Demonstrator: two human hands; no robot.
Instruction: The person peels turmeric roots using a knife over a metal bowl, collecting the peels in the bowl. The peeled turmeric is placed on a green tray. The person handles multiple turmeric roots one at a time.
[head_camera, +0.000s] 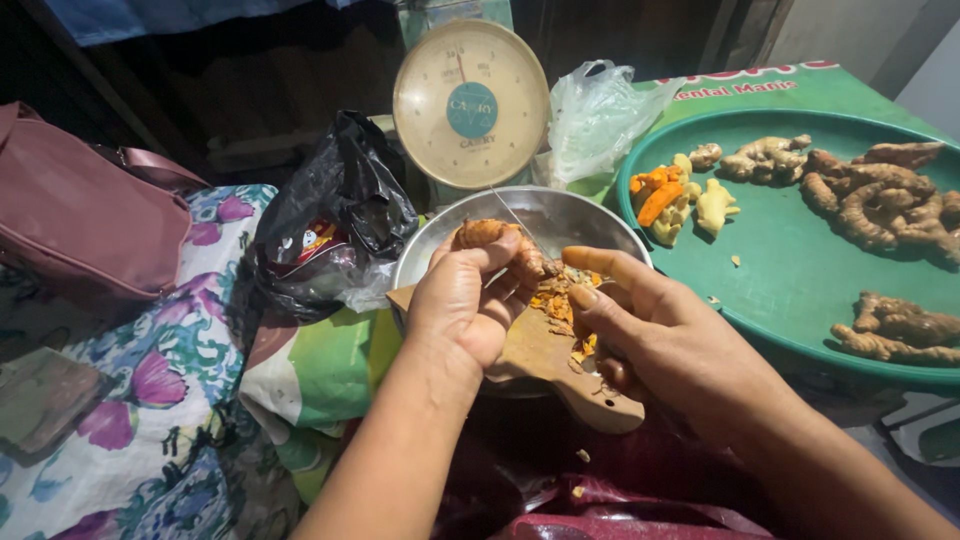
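My left hand (455, 310) grips a brown turmeric root (485, 235), partly scraped to orange, over a wooden cutting board (545, 360). My right hand (650, 330) is closed on a knife whose thin blade (515, 220) rests against the root; the handle is hidden in the palm. Orange peelings (555, 295) lie on the board between the hands. The board rests across a steel bowl (570, 212).
A round green tray (800, 270) at right holds unpeeled roots (880, 190) and peeled yellow-orange pieces (665, 195). Behind the bowl stand a dial scale (470, 100) and a clear plastic bag (595, 115). A black plastic bag (335, 210) and a pink handbag (80, 215) lie left on floral cloth.
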